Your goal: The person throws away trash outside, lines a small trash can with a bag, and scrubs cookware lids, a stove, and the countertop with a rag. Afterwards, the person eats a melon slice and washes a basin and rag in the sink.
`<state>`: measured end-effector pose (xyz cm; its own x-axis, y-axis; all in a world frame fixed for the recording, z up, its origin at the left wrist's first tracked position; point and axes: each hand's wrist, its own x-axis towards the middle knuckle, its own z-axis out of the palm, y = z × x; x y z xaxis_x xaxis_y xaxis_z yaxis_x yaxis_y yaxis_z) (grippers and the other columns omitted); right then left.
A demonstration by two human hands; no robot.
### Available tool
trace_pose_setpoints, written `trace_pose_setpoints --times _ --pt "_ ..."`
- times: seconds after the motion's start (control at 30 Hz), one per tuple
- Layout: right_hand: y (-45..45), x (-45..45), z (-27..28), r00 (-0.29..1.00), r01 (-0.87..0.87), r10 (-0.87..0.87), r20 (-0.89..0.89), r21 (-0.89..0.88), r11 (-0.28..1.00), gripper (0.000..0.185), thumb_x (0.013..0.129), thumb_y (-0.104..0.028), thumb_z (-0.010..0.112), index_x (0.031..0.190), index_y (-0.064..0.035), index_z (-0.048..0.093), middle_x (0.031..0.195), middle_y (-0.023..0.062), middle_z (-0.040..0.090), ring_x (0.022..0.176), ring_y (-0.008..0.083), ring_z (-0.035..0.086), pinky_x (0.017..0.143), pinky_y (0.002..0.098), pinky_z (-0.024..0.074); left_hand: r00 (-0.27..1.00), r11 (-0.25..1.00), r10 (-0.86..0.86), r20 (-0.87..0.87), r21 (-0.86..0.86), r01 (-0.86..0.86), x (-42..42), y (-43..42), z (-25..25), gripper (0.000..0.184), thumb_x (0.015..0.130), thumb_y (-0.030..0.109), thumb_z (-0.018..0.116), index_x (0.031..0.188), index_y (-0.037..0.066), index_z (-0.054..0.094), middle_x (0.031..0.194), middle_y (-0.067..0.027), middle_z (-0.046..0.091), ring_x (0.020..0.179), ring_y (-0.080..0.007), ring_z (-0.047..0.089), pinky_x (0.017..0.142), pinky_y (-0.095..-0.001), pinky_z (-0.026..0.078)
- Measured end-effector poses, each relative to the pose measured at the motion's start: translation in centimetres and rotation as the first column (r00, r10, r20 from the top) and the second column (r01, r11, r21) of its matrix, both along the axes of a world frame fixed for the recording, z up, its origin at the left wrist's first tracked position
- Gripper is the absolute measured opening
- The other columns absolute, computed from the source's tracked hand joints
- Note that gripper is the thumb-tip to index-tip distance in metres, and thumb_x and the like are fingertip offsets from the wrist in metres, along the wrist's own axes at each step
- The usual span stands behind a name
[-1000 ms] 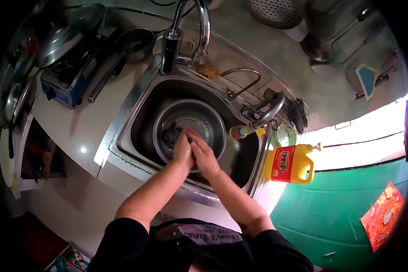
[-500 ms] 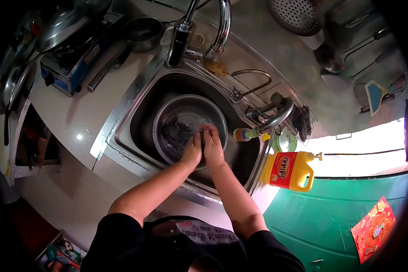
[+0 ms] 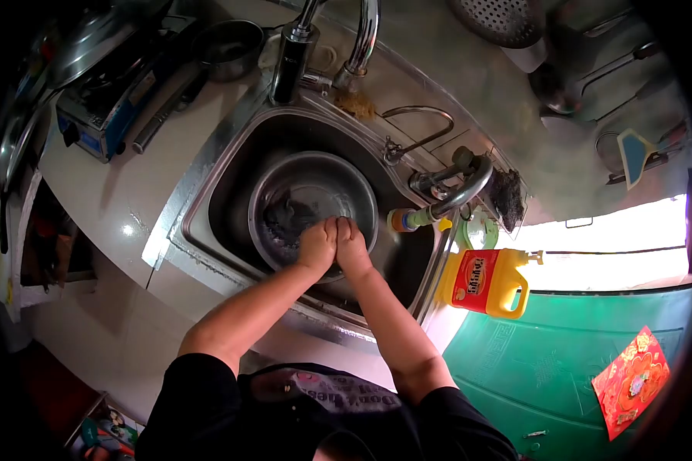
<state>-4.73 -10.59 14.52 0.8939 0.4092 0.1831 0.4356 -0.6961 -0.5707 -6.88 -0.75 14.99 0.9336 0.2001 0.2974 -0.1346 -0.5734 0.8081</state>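
Over the near side of a round metal basin [image 3: 344, 178], my left hand [image 3: 317, 244] and my right hand [image 3: 351, 246] are pressed together, both with curled fingers. Whatever lies between them is hidden by the fingers. The basin stands inside a dark metal sink [image 3: 227, 184]. In its bottom is something dark and shiny [image 3: 288, 219], perhaps wet, that I cannot make out.
A curved faucet [image 3: 473, 188] with a coloured nozzle reaches over the sink's right side. A yellow jug [image 3: 504, 288] with a red label stands right of it, by a green surface [image 3: 546, 361]. Left are a small pot [image 3: 227, 50] and a blue-sided stove [image 3: 104, 127].
My fingers have gone from stretched to curled, and the dark gap between my hands has closed. The whole view has shifted slightly.
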Motion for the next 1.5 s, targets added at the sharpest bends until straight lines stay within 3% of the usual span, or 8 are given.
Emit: trace_pose_setpoints --times 0.2,0.37,0.47,0.53,0.77,0.97,1.27,1.5 --pt "-0.6 -0.1 -2.5 0.862 0.112 -0.008 -0.507 0.175 0.978 0.019 0.075 -0.011 0.048 0.091 -0.0001 0.048 0.088 0.0146 0.052 0.069 0.0313 0.053 0.056 0.0346 0.0432 0.984 0.980 -0.176 -0.027 0.091 0.177 0.2 1.1 1.8 0.019 0.080 0.018 0.044 0.074 0.003 0.055 0.066 -0.0158 0.056 0.059 -0.0345 0.053 0.054 -0.0409 0.044" --pt "1.2 -0.6 5.1 0.086 0.916 -0.037 -0.996 0.064 0.396 0.030 0.086 -0.038 0.037 0.077 -0.0117 0.048 0.068 0.0068 0.051 0.050 0.0225 0.044 0.041 0.0316 0.0315 0.920 0.903 -0.386 -0.072 0.176 0.393 0.6 1.9 2.1 0.022 0.082 0.020 0.044 0.075 0.004 0.056 0.071 -0.0175 0.057 0.064 -0.0328 0.054 0.058 -0.0394 0.043" --pt "-2.3 -0.5 2.9 0.204 0.896 0.173 -0.963 0.255 0.363 0.035 0.086 -0.043 0.036 0.092 -0.0092 0.044 0.070 0.0084 0.052 0.052 0.0176 0.045 0.042 0.0291 0.0336 0.945 0.934 -0.258 -0.200 -0.302 0.191 1.2 1.5 0.1 0.031 0.086 0.025 0.036 0.085 0.002 0.056 0.089 -0.0186 0.055 0.083 -0.0251 0.054 0.069 -0.0325 0.041" --pt "-5.3 0.2 2.8 0.348 0.886 0.063 -0.935 0.350 0.303 0.031 0.087 -0.038 0.036 0.093 -0.0081 0.043 0.072 0.0085 0.054 0.055 0.0181 0.048 0.045 0.0292 0.0369 0.792 0.365 -0.419 -0.443 -0.881 -0.300 1.3 0.7 -0.1 0.031 0.084 0.032 0.038 0.092 0.007 0.055 0.082 -0.0093 0.058 0.082 -0.0249 0.056 0.068 -0.0368 0.046" --pt "-16.7 8.3 6.6 0.734 0.606 -0.165 -0.659 0.745 -0.280 0.018 0.084 -0.008 0.035 0.099 0.0020 0.039 0.088 0.0149 0.052 0.078 0.0269 0.053 0.072 0.0354 0.0484 0.746 0.022 -0.577 -0.333 -0.919 -0.393 2.2 -0.1 -1.0 0.040 0.087 0.037 0.031 0.106 0.007 0.049 0.094 -0.0102 0.056 0.082 -0.0262 0.055 0.069 -0.0411 0.046" --pt "-17.5 10.2 7.4 0.659 0.693 -0.086 -0.747 0.648 -0.316 0.023 0.085 -0.005 0.033 0.107 0.0023 0.038 0.098 0.0196 0.049 0.093 0.0310 0.050 0.084 0.0397 0.0452 0.748 0.017 -0.620 -0.237 -0.957 -0.289 3.3 -0.4 -0.2 0.029 0.081 0.028 0.053 0.099 0.005 0.050 0.088 -0.0076 0.057 0.075 -0.0202 0.056 0.062 -0.0338 0.050" --pt "-5.4 2.0 2.4 0.468 0.678 -0.008 -0.884 0.353 0.645 0.034 0.080 -0.024 0.054 0.106 -0.0020 0.051 0.097 0.0020 0.055 0.086 0.0124 0.049 0.075 0.0256 0.0381 0.766 0.118 -0.565 -0.308 -0.948 -0.294 4.6 -3.5 -0.8 0.029 0.086 0.026 0.044 0.103 0.003 0.051 0.095 -0.0072 0.057 0.086 -0.0173 0.055 0.077 -0.0317 0.042" --pt "-3.9 2.7 5.3 0.446 0.867 -0.118 -0.887 0.395 0.305 0.039 0.076 -0.024 0.059 0.108 -0.0070 0.045 0.095 0.0027 0.052 0.084 0.0150 0.049 0.072 0.0310 0.0408 0.804 0.021 -0.460 -0.378 -0.909 -0.416 5.4 -2.5 -1.3 0.033 0.088 0.031 0.039 0.102 0.003 0.052 0.096 -0.0072 0.057 0.086 -0.0189 0.054 0.076 -0.0338 0.042"
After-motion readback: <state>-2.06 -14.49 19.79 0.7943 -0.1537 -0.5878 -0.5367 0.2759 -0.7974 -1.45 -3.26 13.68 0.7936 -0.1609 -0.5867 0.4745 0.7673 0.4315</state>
